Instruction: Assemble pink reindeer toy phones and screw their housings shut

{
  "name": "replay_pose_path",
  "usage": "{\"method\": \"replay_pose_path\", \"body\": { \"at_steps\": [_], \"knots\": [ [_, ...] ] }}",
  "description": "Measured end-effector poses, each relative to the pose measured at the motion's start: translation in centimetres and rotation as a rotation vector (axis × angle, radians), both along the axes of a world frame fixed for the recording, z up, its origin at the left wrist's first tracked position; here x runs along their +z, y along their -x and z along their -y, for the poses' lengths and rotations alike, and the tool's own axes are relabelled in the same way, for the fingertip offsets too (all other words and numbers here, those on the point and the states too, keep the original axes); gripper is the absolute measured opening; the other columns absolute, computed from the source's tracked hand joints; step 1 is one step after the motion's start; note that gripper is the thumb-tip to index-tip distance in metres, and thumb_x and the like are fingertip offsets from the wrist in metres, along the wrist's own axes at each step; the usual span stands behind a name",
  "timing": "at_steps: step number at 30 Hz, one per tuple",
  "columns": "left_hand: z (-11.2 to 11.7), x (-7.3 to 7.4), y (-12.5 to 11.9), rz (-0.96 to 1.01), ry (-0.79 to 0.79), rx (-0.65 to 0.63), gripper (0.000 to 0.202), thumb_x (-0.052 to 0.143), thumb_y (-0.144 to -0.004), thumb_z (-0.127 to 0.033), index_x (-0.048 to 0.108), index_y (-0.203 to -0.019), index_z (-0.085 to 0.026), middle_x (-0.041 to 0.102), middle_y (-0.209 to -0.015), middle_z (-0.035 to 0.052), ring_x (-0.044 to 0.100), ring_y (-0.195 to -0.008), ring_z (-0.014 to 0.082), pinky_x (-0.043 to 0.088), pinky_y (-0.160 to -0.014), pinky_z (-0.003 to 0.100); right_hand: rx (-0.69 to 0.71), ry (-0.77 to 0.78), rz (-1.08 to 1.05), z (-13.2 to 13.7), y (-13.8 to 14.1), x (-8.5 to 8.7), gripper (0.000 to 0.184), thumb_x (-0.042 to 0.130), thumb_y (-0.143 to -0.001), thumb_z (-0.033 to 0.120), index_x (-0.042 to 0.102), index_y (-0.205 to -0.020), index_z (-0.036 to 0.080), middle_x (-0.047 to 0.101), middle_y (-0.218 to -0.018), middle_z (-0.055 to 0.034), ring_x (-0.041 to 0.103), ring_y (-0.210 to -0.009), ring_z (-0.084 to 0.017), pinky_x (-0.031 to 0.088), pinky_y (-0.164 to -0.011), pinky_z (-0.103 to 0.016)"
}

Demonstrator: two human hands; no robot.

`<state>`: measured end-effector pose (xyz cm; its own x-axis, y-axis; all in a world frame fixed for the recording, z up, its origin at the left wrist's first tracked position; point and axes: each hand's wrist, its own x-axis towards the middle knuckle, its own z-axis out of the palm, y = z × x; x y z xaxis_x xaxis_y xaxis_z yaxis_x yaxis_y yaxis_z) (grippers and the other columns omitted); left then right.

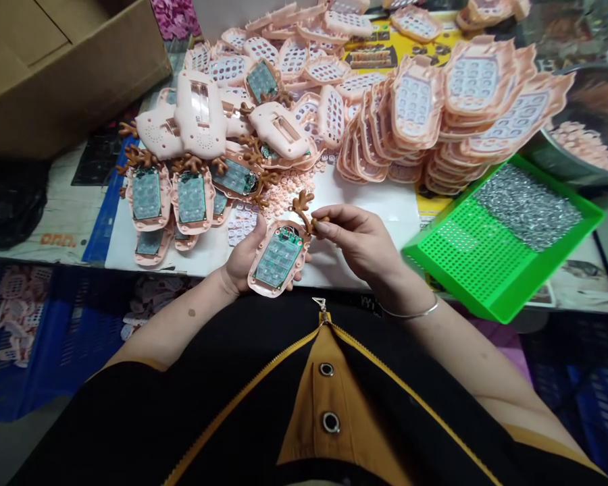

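My left hand point(242, 262) is wrapped around a pink toy phone shell point(257, 286), its open side facing up. A green circuit board with a clear keypad sheet point(280, 258) lies inside, with thin wires near its top. Just above the shell's upper right corner, my right hand point(367, 241) pinches a brown antler piece point(320, 221) between thumb and fingers. Another brown antler branch point(302, 202) rises beside it; whether the two are joined I cannot tell. Small white keypad pieces point(242, 226) and loose pink parts point(291, 192) lie behind my left hand.
To the left are antlered toy phone shells point(146, 196), some face down. Pink front covers point(415, 108) stand stacked at the right, others heaped behind. A green basket point(448, 273) holds many screws. A cardboard box point(81, 74) fills the far left; blue crates point(45, 331) sit below the table.
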<state>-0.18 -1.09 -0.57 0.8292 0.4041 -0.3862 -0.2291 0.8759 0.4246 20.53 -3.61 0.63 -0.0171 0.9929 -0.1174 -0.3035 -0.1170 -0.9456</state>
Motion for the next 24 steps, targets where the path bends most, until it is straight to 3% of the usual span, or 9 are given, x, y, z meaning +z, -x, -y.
{"method": "replay_pose_path", "body": {
  "at_steps": [3, 8, 15, 21, 24],
  "knots": [
    [0.0, -0.1, -0.1, -0.027, 0.004, -0.016, 0.092, 0.01, -0.095, -0.077, 0.06, -0.134, -0.01, 0.076, -0.09, 0.0157, 0.075, -0.073, 0.027, 0.06, -0.059, 0.036, 0.029, -0.037, 0.104, 0.1, -0.3, 0.1, 0.038, 0.092, -0.064, 0.048, 0.078, -0.088, 0.022, 0.076, -0.083, 0.0002, 0.066, -0.076, -0.011, 0.055, -0.076, -0.028],
    [0.0, -0.4, -0.1, -0.001, -0.016, -0.026, 0.09, 0.014, -0.094, -0.08, 0.068, -0.116, -0.011, 0.075, -0.091, 0.0153, 0.074, -0.076, 0.0268, 0.061, -0.062, 0.037, 0.059, -0.166, 0.4, 0.3, -1.0, 0.6, 0.032, 0.084, -0.076, 0.046, 0.077, -0.094, 0.02, 0.076, -0.09, -0.0039, 0.067, -0.082, -0.016, 0.054, -0.08, -0.034],
    [0.0, -0.6, 0.1, 0.034, -0.021, -0.034, 0.087, 0.019, -0.095, -0.079, 0.067, -0.12, -0.011, 0.075, -0.1, 0.0163, 0.075, -0.08, 0.027, 0.061, -0.065, 0.038, 0.097, -0.214, 0.474, 0.6, -1.1, 0.7, 0.028, 0.076, -0.084, 0.042, 0.074, -0.098, 0.018, 0.075, -0.093, -0.0057, 0.067, -0.082, -0.017, 0.055, -0.078, -0.034],
    [0.1, -0.3, 0.0, -0.039, -0.023, -0.03, 0.086, 0.018, -0.095, -0.08, 0.067, -0.115, -0.012, 0.075, -0.091, 0.0137, 0.075, -0.076, 0.0268, 0.061, -0.064, 0.038, 0.026, -0.514, 0.851, 0.3, -0.8, -0.1, 0.01, 0.062, -0.089, 0.021, 0.071, -0.092, 0.021, 0.071, -0.083, -0.0043, 0.063, -0.078, -0.018, 0.051, -0.075, -0.034],
    [0.0, -0.3, 0.1, -0.04, -0.019, -0.033, 0.087, 0.018, -0.094, -0.081, 0.066, -0.118, -0.012, 0.075, -0.094, 0.0143, 0.074, -0.077, 0.0265, 0.061, -0.063, 0.038, 0.026, -0.561, 0.842, 0.2, -1.0, -0.5, 0.009, 0.062, -0.09, 0.023, 0.071, -0.09, 0.02, 0.071, -0.084, -0.0052, 0.063, -0.08, -0.018, 0.051, -0.077, -0.035]
  ]
}}
